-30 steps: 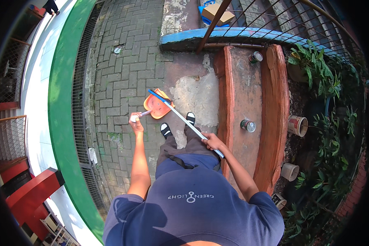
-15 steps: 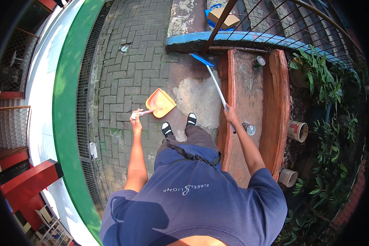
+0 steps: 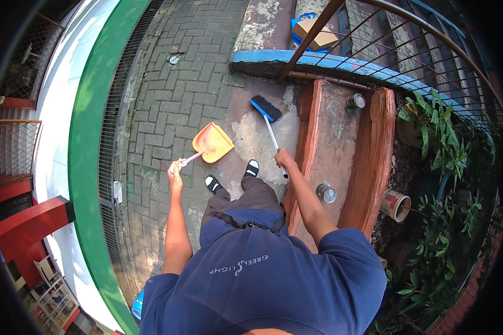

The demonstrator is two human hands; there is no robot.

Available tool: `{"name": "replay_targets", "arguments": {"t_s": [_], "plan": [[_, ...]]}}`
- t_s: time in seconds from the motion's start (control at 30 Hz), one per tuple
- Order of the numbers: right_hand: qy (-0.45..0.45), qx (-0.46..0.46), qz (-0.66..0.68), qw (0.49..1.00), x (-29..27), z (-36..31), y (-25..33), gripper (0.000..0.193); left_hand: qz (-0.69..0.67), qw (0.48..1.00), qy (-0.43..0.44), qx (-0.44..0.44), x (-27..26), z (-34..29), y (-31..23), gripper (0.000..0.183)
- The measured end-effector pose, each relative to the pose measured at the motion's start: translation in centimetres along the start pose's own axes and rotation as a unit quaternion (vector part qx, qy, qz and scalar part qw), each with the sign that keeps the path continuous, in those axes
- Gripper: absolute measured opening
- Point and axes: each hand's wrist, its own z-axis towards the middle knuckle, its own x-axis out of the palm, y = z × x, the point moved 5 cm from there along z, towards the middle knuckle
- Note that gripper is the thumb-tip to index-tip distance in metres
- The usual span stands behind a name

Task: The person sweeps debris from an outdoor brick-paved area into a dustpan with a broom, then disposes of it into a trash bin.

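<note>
Broom [image 3: 272, 134] turned since the frame of 0.5 s ago: its blue head [image 3: 266, 108] has drawn back from the blue-edged wall [image 3: 257, 57], and dark bristles, hidden then, now face upward. Dustpan [image 3: 213, 143] little changed, beside the feet as before.

Right hand [image 3: 284, 157]: fingers curled round the pale broom shaft near its dark end, which sticks out past the grip. Left hand [image 3: 175, 168]: fingers wrapped round the dustpan's pinkish-white handle. 2 hands, each closed on 1 tool, well apart.

Dustpan: orange, ahead of the left sandal [image 3: 213, 183], over the join of grey paving [image 3: 170, 109] and worn concrete [image 3: 250, 132]. Some dark specks in its pan; too small to identify. Broom head lies ahead and to the right of it, a gap between. Cannot tell whether bristles or pan touch the ground.

Right side: red-brown trough [image 3: 338, 131] with 2 raised edges, 2 cans inside: near can [image 3: 326, 193] close to the right forearm, far can [image 3: 355, 101] toward the railing [image 3: 318, 28]. Cardboard box [image 3: 317, 34] on blue material, on the steps beyond. Leafy plants [image 3: 441, 131] and a pale pot [image 3: 395, 205] at far right.
</note>
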Motion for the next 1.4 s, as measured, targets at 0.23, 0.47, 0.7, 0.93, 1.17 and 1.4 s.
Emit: {"name": "replay_targets", "arguments": {"t_s": [0.23, 0.47, 0.7, 0.93, 1.17, 1.4], "plan": [[0.124, -0.027, 0.16, 0.979, 6.9, -7.0, 4.0, 0.019, -0.035, 0.999, 0.0, 0.042, 0.5, -1.1, 0.5, 0.022], [0.235, -0.003, 0.249, 0.94, 11.2, -12.2, 7.2, 0.044, -0.018, 0.992, -0.082, 0.095, -0.9, -2.1, 0.3, 0.026], [0.141, 0.014, 0.356, 0.924, 8.8, -21.0, 3.7, 0.043, -0.066, 0.982, -0.149, 0.095, -5.7, -3.3, 0.5, 0.04], [0.061, 0.07, 0.354, 0.931, 10.0, -20.1, 1.3, 0.037, -0.037, 0.99, -0.12, 0.068, -10.6, -4.4, 0.5, 0.036], [0.101, 0.058, 0.277, 0.954, 14.8, -12.5, 5.0, 0.014, -0.071, 0.991, -0.084, 0.072, -13.3, -4.7, 2.0, 0.033], [0.241, -0.023, 0.14, 0.96, 18.6, -14.6, 12.5, 0.036, -0.086, 0.99, -0.079, 0.075, -15.5, -5.2, 3.4, 0.026]]}}
